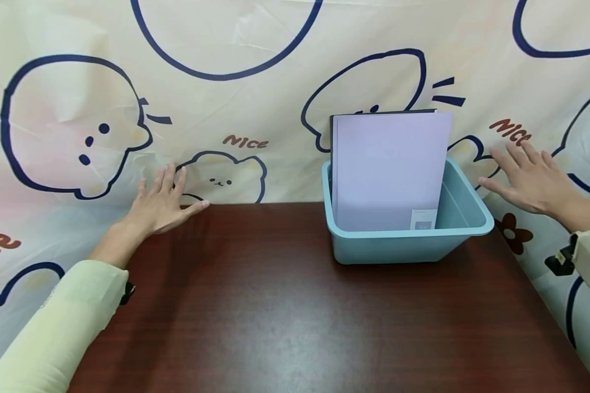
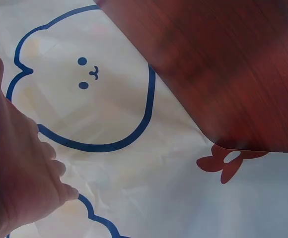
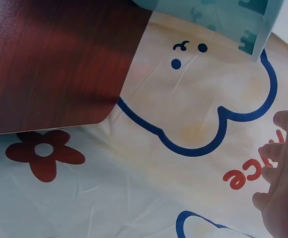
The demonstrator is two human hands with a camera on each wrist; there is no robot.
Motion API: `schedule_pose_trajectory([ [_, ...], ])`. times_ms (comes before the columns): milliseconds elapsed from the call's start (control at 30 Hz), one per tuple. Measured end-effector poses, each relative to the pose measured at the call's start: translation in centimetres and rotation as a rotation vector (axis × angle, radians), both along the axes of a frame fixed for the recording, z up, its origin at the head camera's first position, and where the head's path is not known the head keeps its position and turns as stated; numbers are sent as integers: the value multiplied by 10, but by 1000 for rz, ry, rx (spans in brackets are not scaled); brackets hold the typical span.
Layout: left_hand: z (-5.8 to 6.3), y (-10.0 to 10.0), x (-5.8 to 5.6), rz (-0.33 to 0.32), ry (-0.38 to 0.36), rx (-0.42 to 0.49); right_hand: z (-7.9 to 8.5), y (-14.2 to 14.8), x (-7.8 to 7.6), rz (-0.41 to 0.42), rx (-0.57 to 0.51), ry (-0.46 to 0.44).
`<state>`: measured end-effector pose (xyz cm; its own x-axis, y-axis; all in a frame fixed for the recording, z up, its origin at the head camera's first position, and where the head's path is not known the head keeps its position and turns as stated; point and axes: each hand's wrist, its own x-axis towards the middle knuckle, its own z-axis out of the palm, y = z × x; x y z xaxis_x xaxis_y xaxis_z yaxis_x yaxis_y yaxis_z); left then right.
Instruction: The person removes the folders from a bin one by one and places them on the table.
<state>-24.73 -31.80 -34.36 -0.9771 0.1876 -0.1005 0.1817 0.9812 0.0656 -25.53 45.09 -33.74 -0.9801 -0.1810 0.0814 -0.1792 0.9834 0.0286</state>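
My left hand (image 1: 158,206) is spread with straight fingers near the table's back left corner, holding nothing. In the left wrist view the same hand (image 2: 20,168) shows at the left edge, apart from the table. My right hand (image 1: 533,177) is spread to the right of a light blue plastic bin (image 1: 388,248), with nothing in its fingers. The right wrist view has this hand (image 3: 283,183) at its right edge. Upright in the bin stands a pale lilac flat folder or book (image 1: 388,169) with a small white label (image 1: 423,219); a dark edge shows behind it.
A dark red-brown wooden table (image 1: 255,305) lies below the hands, with the bin at its back right. Cream cloth (image 1: 216,114) with blue cartoon outlines hangs behind and around it. Part of the bin (image 3: 223,20) tops the right wrist view.
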Motion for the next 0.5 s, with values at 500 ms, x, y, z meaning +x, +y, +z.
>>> schedule_pose_trajectory([
  [500,4,17,-6,-65,5,-3,8,-14,4,73,9,-19],
])
